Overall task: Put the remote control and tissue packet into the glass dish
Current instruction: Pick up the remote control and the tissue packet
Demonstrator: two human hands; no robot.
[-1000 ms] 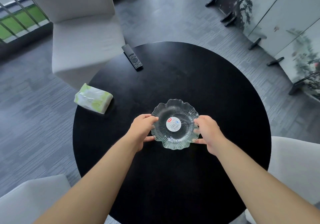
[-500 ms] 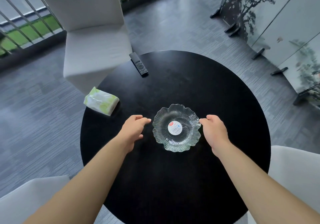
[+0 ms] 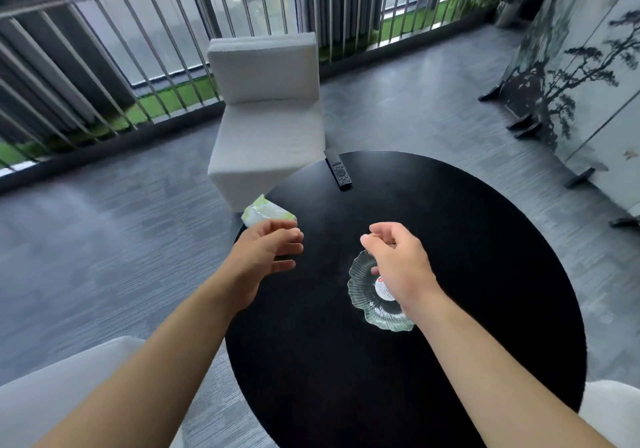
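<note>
Glass dish (image 3: 363,295) sits empty on the black round table (image 3: 450,240), partly under the loosely curled, empty right hand (image 3: 398,260), while the open, empty left hand (image 3: 266,250) hovers just before the tissue packet (image 3: 263,210) at the table's left edge, the remote control (image 3: 339,172) lying at the far edge.

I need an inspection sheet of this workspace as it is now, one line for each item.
Surface: round black table, mostly bare.
Job's things: remote control at far edge; tissue packet at left edge; glass dish empty, sticker inside.
Clutter: nothing seen.
Grippers: left hand open, near the packet; right hand empty, above the dish.
Cables: nothing seen.
Surroundings: white chair, railing, painted screen.
</note>
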